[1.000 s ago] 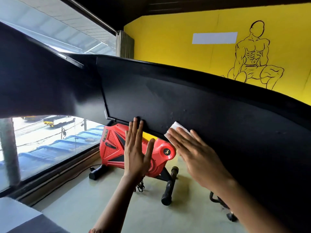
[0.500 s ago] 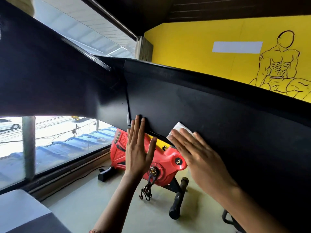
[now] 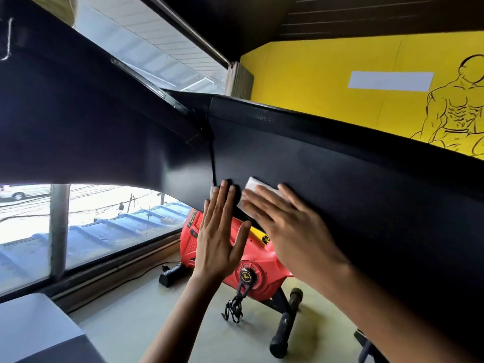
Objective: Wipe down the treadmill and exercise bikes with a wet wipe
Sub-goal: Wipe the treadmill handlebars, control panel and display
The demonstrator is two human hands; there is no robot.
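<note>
Right hand [image 3: 293, 231] flat on the black panel [image 3: 353, 184]; fingers [image 3: 264, 203] straight and spread, pressing the white wipe [image 3: 255, 185] against the panel, not curled round it; the wipe's top edge shows past the fingertips at 11 o'clock from the palm, close to the panel's lower edge.

Left hand [image 3: 217, 239] at 9 o'clock from the right, just beside it; palm facing the panel, fingers [image 3: 224, 200] straight and together, thumb out toward 3 o'clock; the tips touch the panel next to the vertical seam [image 3: 212, 163]; it holds nothing.

Red exercise bike [image 3: 264, 265] on the floor [image 3: 146, 323] at 6 o'clock from the hands, partly hidden behind both wrists and the panel; a black strap [image 3: 234, 307] hangs from its crank.

Window [image 3: 104, 218] at 9 o'clock; yellow wall [image 3: 314, 82] with a line drawing of a muscular figure [image 3: 455, 111] at 2 o'clock; grey box [image 3: 34, 334] at 7 o'clock.
</note>
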